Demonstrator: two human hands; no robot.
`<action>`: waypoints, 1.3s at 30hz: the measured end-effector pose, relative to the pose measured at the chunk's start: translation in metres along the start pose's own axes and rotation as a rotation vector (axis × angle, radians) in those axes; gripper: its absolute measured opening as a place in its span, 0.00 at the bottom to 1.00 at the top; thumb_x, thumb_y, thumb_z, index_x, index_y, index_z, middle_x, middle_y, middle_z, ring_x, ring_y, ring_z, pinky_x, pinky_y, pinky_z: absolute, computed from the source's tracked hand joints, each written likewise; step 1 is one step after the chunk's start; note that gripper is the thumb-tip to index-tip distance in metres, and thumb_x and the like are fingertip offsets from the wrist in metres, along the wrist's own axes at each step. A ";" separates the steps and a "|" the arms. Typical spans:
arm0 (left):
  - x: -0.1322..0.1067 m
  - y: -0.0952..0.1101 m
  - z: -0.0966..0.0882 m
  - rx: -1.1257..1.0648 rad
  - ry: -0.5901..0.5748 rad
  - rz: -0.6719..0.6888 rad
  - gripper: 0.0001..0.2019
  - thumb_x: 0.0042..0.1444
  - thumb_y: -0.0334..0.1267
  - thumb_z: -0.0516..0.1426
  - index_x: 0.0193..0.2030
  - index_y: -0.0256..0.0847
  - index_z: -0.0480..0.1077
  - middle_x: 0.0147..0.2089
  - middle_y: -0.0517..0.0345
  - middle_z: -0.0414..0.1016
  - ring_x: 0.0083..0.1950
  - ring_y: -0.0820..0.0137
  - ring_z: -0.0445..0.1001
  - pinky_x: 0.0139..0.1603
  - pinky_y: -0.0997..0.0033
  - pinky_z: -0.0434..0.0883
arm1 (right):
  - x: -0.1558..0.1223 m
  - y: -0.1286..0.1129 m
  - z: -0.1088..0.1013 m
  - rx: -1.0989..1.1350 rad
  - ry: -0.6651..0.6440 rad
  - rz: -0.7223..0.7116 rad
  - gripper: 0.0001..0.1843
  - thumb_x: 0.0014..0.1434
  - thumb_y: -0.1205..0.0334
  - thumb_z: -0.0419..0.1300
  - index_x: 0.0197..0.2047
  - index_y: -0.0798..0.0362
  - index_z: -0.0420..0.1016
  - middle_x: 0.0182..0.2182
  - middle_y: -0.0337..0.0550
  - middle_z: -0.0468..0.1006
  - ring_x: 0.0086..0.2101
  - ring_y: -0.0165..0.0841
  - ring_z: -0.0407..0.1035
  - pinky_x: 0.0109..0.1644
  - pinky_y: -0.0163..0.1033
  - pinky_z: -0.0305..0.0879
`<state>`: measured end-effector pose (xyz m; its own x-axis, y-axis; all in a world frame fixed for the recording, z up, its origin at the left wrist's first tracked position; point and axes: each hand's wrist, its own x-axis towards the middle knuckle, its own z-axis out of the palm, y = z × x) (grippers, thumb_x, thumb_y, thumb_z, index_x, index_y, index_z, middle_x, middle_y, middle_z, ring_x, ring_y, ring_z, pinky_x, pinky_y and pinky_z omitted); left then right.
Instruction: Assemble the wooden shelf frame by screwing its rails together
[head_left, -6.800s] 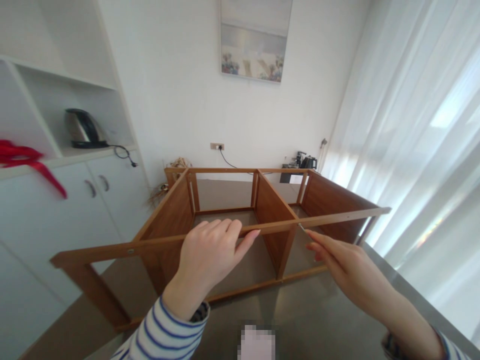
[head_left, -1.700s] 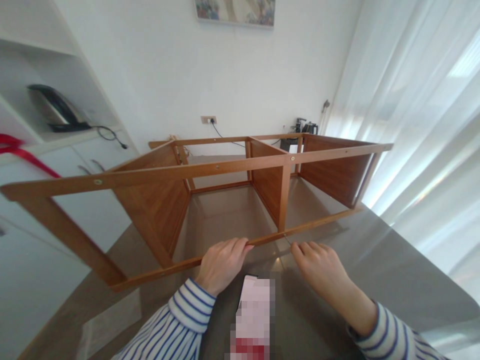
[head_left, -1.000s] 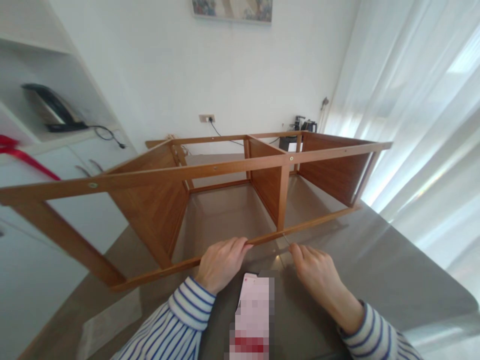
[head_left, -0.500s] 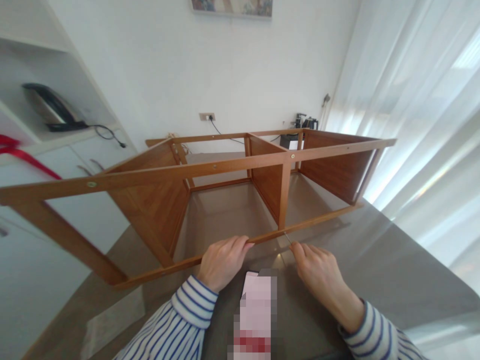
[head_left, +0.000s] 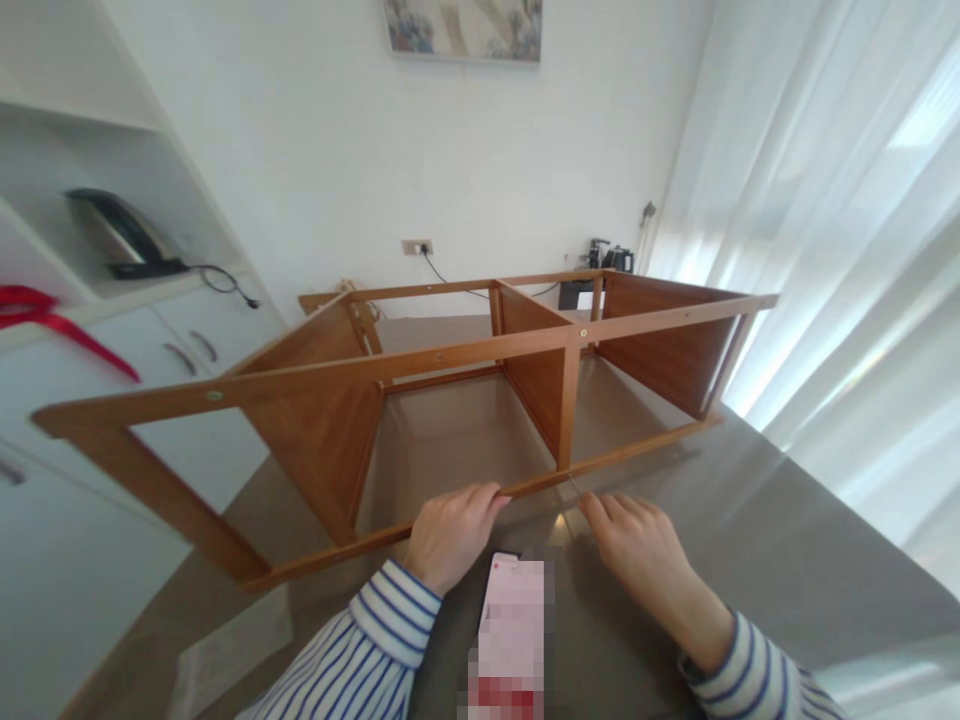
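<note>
A brown wooden shelf frame (head_left: 480,348) lies on its side, with panels set between its long rails. My left hand (head_left: 454,535) is closed around the near lower rail (head_left: 529,489), left of the middle upright. In my right hand (head_left: 637,540) is a thin metal hex key (head_left: 575,487), of which only the slim shaft shows. Its tip meets the near lower rail by the foot of the middle upright (head_left: 568,410). The fingers hide the other end of the key.
A phone (head_left: 504,600), partly blurred, lies on the grey table (head_left: 795,560) between my forearms. A clear plastic bag (head_left: 232,640) is at the left. Beyond are a kettle (head_left: 124,235) on a shelf, a red ribbon (head_left: 75,330) and white curtains (head_left: 840,250) at the right.
The view has tilted up slightly, so everything sits a little lower. Both hands keep their grips, and the hex key stays against the rail.
</note>
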<state>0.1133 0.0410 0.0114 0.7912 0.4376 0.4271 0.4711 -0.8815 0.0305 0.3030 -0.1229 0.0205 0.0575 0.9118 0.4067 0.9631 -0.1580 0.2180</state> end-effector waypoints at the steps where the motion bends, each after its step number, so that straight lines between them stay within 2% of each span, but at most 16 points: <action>1: 0.000 0.001 0.001 -0.012 -0.016 -0.011 0.15 0.64 0.44 0.47 0.40 0.42 0.72 0.34 0.56 0.79 0.33 0.68 0.77 0.29 0.72 0.65 | -0.001 0.000 0.001 0.001 0.002 -0.002 0.09 0.54 0.76 0.59 0.35 0.52 0.68 0.27 0.38 0.75 0.28 0.33 0.69 0.31 0.38 0.53; 5: 0.002 0.003 0.004 -0.062 -0.076 -0.074 0.17 0.65 0.46 0.45 0.41 0.43 0.73 0.35 0.55 0.79 0.35 0.69 0.76 0.32 0.73 0.64 | -0.010 0.002 0.006 0.025 0.006 -0.007 0.08 0.54 0.74 0.60 0.34 0.51 0.68 0.26 0.36 0.75 0.27 0.33 0.69 0.32 0.38 0.52; 10: 0.010 0.005 0.002 -0.133 -0.136 -0.120 0.19 0.64 0.47 0.46 0.35 0.44 0.75 0.33 0.55 0.77 0.37 0.68 0.73 0.34 0.72 0.63 | -0.023 0.011 0.013 0.039 0.010 0.053 0.05 0.59 0.70 0.57 0.32 0.51 0.68 0.25 0.36 0.74 0.26 0.30 0.68 0.31 0.36 0.51; 20: 0.012 0.003 0.015 -0.254 -0.062 -0.109 0.16 0.62 0.45 0.50 0.32 0.44 0.76 0.29 0.55 0.76 0.34 0.68 0.70 0.35 0.70 0.64 | -0.032 0.012 0.025 0.088 0.019 0.074 0.09 0.64 0.65 0.51 0.34 0.50 0.70 0.24 0.36 0.75 0.25 0.29 0.69 0.29 0.34 0.53; 27: 0.013 0.006 0.018 -0.316 -0.062 -0.095 0.14 0.62 0.41 0.51 0.32 0.42 0.76 0.31 0.56 0.79 0.34 0.69 0.71 0.36 0.70 0.66 | -0.035 0.014 0.032 0.129 -0.038 0.102 0.09 0.64 0.65 0.51 0.38 0.49 0.72 0.29 0.37 0.78 0.28 0.30 0.71 0.29 0.33 0.58; 30: 0.014 0.008 0.018 -0.310 -0.063 -0.086 0.14 0.62 0.39 0.51 0.33 0.41 0.76 0.33 0.55 0.79 0.35 0.69 0.72 0.38 0.69 0.68 | -0.035 0.015 0.034 0.213 -0.039 0.121 0.09 0.64 0.63 0.50 0.38 0.49 0.72 0.31 0.39 0.78 0.30 0.31 0.72 0.31 0.33 0.62; 34: 0.009 0.012 -0.001 -0.294 -0.013 -0.068 0.12 0.62 0.38 0.51 0.39 0.41 0.75 0.38 0.54 0.79 0.40 0.68 0.73 0.44 0.67 0.69 | -0.032 0.020 0.032 0.453 0.023 0.129 0.12 0.65 0.61 0.48 0.39 0.50 0.73 0.39 0.43 0.77 0.37 0.31 0.73 0.40 0.34 0.67; 36: -0.003 0.014 -0.021 -0.282 0.100 -0.069 0.10 0.61 0.39 0.52 0.41 0.41 0.74 0.43 0.53 0.78 0.45 0.67 0.72 0.47 0.66 0.68 | -0.027 0.024 0.029 0.572 0.042 0.128 0.13 0.65 0.60 0.48 0.40 0.50 0.74 0.43 0.46 0.76 0.40 0.31 0.73 0.44 0.35 0.68; 38: -0.021 0.010 -0.045 -0.265 0.224 -0.132 0.10 0.61 0.38 0.52 0.34 0.40 0.72 0.34 0.56 0.76 0.37 0.70 0.72 0.41 0.70 0.68 | -0.019 0.028 0.026 0.668 0.044 0.118 0.15 0.65 0.59 0.48 0.39 0.51 0.75 0.46 0.48 0.74 0.41 0.33 0.72 0.46 0.38 0.69; 39: -0.031 0.006 -0.058 -0.244 0.333 -0.196 0.10 0.60 0.39 0.53 0.29 0.39 0.70 0.28 0.58 0.73 0.32 0.72 0.70 0.36 0.72 0.67 | -0.015 0.029 0.024 0.708 0.044 0.112 0.15 0.65 0.58 0.48 0.39 0.51 0.75 0.46 0.49 0.74 0.42 0.33 0.72 0.47 0.39 0.69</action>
<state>0.0687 0.0116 0.0507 0.5095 0.5546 0.6579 0.4622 -0.8213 0.3344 0.3365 -0.1317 -0.0004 0.1693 0.8859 0.4319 0.8922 0.0484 -0.4490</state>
